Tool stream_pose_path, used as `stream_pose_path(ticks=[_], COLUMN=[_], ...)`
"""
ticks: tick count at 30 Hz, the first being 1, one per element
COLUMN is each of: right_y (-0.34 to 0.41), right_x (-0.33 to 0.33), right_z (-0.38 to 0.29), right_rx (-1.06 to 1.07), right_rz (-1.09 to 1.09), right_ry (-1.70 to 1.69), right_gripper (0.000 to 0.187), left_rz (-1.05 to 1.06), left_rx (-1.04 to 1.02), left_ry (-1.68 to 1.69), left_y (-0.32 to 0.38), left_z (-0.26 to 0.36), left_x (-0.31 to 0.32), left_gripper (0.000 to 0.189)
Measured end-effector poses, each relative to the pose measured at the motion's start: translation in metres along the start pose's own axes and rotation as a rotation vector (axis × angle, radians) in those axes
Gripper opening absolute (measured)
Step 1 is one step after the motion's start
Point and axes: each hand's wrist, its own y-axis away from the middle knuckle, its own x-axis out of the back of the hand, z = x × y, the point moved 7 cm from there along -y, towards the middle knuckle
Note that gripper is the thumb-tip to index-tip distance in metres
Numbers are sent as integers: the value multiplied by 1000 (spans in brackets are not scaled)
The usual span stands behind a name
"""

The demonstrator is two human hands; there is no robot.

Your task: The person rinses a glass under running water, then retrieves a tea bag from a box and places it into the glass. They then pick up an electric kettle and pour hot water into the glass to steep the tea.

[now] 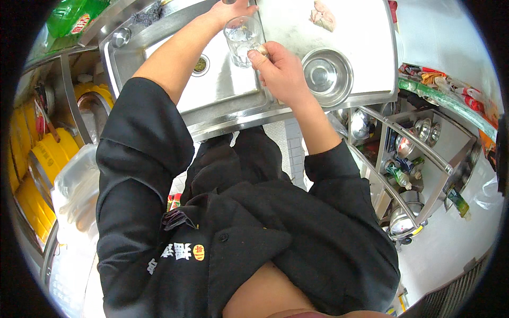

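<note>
My right hand [280,71] grips a clear glass mug [240,37] by its handle, over the right side of a stainless steel sink [183,113]. The mug is tilted and bears printed writing; no contents can be made out in it. Behind it, my left hand [234,10] reaches to the sink's far edge, partly cut off by the frame. A grey piece, perhaps part of a tap, shows at its fingers. Green scraps lie in the drain strainer [201,65]. Right of my right hand, a round steel bowl [328,79] stands on the white worktop [373,51].
A crumpled pinkish cloth or similar soft thing [323,16] lies on the worktop. At the sink's far left are a dark scourer [146,15] and a small steel cup [121,37]. Yellow tubs [53,153] fill the left shelves. A steel rack [421,159] with pots and bottles stands right.
</note>
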Motion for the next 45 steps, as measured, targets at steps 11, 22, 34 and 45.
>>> stream_pose_path(ticks=[11,22,34,45], right_y=[-24,-32,-36,-36], right_x=[6,4,-1,0], right_z=[-16,-16,-21,-22], right_rx=[-56,-28,-74,-32], right_rz=[-7,-24,-73,-81], right_ry=[-96,-35,-51,29], right_gripper=[36,32,26,28], left_rz=[-31,-36,-153,-426], left_rx=[-166,-174,-194,432], left_ry=[79,21,606,1631], left_y=[-22,-27,-14,-18], left_z=[-1,-14,-26,-56], left_x=[-16,-30,-37,-90], left_gripper=[72,65,54,44])
